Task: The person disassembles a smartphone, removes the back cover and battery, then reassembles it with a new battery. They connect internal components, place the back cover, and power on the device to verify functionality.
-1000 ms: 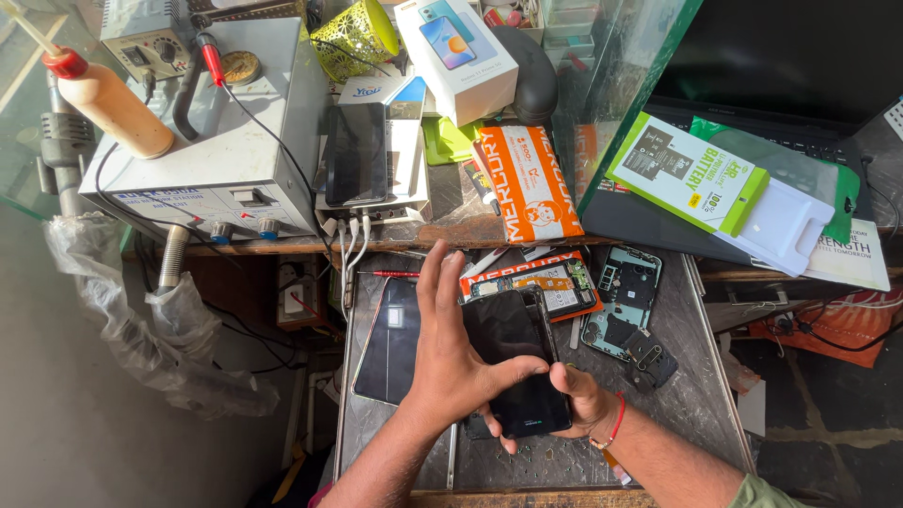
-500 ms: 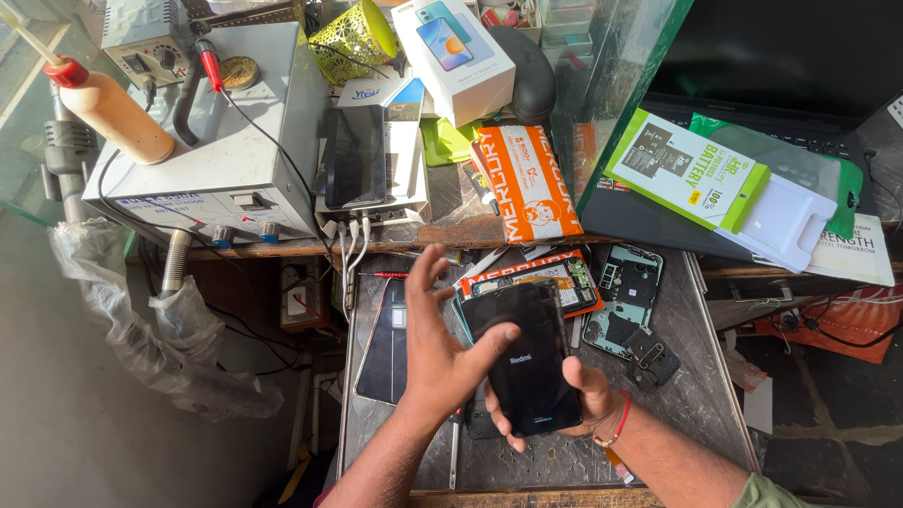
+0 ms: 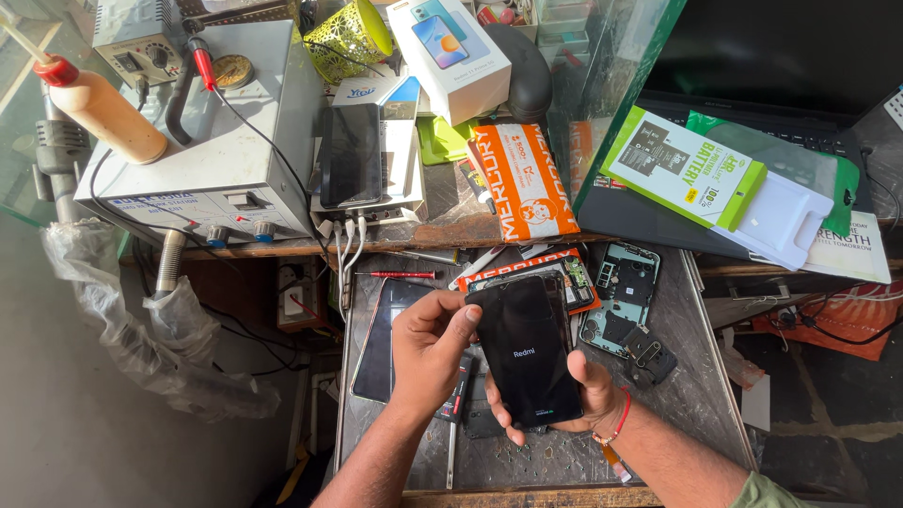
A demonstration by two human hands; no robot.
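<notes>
The right hand (image 3: 588, 400) cradles a black phone (image 3: 524, 350) from below, fingers curled around its lower edges. Its screen now shows a white startup logo where it was dark a second ago, so the phone seems to be powering on. The left hand (image 3: 428, 350) has slid from covering the screen to the top left corner, thumb pressing the edge, fingers bent. Beyond, an opened phone frame (image 3: 621, 296) lies on the worktop (image 3: 701, 395), and an orange pouch (image 3: 517, 183) rests farther back.

- We are seeing a black phone screen (image 3: 523, 350) lit in our hands.
- An orange pouch (image 3: 520, 184) is lying behind it.
- A white box (image 3: 450, 55) is sitting farther back.
- A green-and-white pack (image 3: 682, 169) is resting right.
</notes>
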